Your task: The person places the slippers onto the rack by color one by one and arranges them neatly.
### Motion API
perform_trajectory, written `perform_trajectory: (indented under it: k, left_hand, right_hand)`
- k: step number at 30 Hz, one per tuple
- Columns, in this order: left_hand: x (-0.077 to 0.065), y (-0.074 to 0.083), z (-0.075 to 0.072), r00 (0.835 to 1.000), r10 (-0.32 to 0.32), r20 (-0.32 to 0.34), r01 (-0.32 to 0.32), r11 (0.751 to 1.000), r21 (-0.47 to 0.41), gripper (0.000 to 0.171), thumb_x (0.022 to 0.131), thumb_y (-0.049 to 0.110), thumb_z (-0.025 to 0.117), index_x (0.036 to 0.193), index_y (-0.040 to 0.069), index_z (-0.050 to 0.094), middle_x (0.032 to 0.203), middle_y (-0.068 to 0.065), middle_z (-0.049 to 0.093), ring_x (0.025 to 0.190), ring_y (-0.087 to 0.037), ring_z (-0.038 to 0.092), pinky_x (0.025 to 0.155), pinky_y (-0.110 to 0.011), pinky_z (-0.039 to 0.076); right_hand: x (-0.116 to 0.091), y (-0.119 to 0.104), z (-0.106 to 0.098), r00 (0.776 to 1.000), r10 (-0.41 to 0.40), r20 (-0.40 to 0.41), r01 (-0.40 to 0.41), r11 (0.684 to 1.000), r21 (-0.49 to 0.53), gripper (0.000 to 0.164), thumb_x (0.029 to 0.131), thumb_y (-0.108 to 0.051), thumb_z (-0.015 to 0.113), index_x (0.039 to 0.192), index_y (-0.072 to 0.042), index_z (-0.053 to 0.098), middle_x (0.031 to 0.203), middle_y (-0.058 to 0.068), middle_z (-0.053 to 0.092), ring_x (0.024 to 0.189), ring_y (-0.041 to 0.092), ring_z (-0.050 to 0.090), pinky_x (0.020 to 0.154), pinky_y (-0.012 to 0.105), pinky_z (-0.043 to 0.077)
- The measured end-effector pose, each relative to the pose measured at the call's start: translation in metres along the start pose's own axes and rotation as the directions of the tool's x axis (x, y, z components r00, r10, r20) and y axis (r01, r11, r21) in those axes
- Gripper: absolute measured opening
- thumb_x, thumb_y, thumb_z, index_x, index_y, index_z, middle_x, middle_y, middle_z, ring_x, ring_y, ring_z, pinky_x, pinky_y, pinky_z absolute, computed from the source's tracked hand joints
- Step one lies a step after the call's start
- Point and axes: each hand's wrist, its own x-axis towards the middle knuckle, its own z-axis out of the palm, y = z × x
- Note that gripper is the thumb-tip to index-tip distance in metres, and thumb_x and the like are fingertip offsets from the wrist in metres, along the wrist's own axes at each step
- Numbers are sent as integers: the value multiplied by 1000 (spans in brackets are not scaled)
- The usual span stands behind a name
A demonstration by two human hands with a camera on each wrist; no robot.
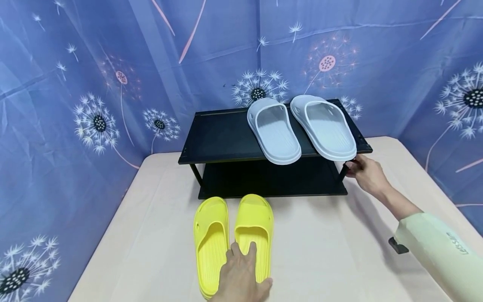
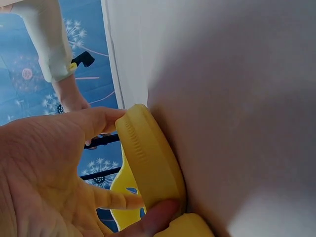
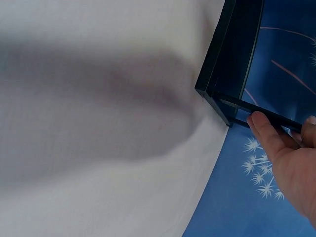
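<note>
A pair of yellow slippers lies on the pale cloth before a black two-tier shoe rack (image 1: 222, 136), toes toward it. My left hand (image 1: 239, 272) grips the right yellow slipper (image 1: 255, 212) by its heel end. In the left wrist view, the thumb and fingers straddle that heel (image 2: 150, 155). Close beside it is the left yellow slipper (image 1: 213, 247). My right hand (image 1: 367, 174) holds the rack's front right leg (image 1: 342, 173); the right wrist view shows fingers curled at the dark bar (image 3: 276, 117). Two light grey slippers (image 1: 277, 138) rest on the upper shelf's right half.
The rack's lower shelf (image 1: 264, 178) sits low on the cloth-covered surface (image 1: 151, 235). Blue curtains with dandelion prints (image 1: 211, 54) enclose the back and both sides. A pale green sleeve (image 1: 434, 243) covers the right forearm, with a small black piece (image 1: 398, 245) beside its cuff.
</note>
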Motion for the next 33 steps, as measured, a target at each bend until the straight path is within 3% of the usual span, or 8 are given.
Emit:
perform_trajectory:
  k: [4,7,11,15,18,24,31,33]
  left_hand:
    - [-1,-1,0,1000,4,-11,-4,1000,-19,81,62,47,80,124,4,51,101,-23,47,88,-33,51,52,-40,51]
    - [-3,-1,0,999,3,-32,-4,999,-35,91,59,46,82,125,-3,45,100,-22,48,89,-32,52,53,-40,52]
    - [-4,-1,-1,1000,-27,-13,26,996,-82,110,58,47,85,134,-13,32,111,-27,49,102,-36,53,69,-46,56]
    - [-4,-2,-3,999,-47,5,47,993,-110,119,58,50,85,139,-15,27,122,-31,48,111,-39,51,80,-51,54]
    - [-2,-4,-3,999,-37,-22,35,995,-96,124,54,55,86,137,-18,29,119,-32,49,110,-39,52,79,-51,54]
    - [4,-7,-4,999,-26,-21,24,997,-68,112,48,60,87,117,-15,41,88,-17,48,82,-27,50,63,-41,52]
    - [8,-7,-3,998,-55,9,56,995,-77,100,47,55,87,110,-7,41,83,-12,44,76,-25,46,60,-39,48]
    - [8,-8,-2,998,-62,20,63,994,-86,95,46,51,86,108,-5,40,82,-11,41,75,-24,45,59,-39,46]
  right_hand:
    - [0,0,0,1000,-2,0,2,1000,-21,27,102,-6,43,119,14,51,105,35,59,73,-7,57,65,11,54]
    - [0,1,1,1000,-5,-1,5,1000,-26,27,102,-6,44,119,13,51,104,35,60,73,-7,58,64,11,54]
    - [0,1,1,1000,-11,-6,11,999,-30,26,102,-6,44,117,13,52,103,34,60,73,-7,57,64,11,54]
    - [0,0,1,1000,-14,-9,13,999,-39,26,102,-6,44,117,13,52,103,34,61,74,-3,60,65,12,55]
    - [1,0,0,1000,-15,-13,14,999,-41,26,102,-6,44,117,13,52,103,34,61,76,6,65,65,13,55]
    - [2,1,-1,1000,-9,-13,8,999,-40,26,102,-6,44,118,13,52,104,35,61,74,2,64,66,18,57]
    - [2,1,0,1000,4,-8,-4,999,-38,27,101,-7,45,119,13,52,105,35,61,73,-4,61,65,14,56]
    - [2,1,1,1000,2,-8,-2,999,-34,27,101,-7,45,119,13,51,105,35,60,74,0,63,65,13,55]
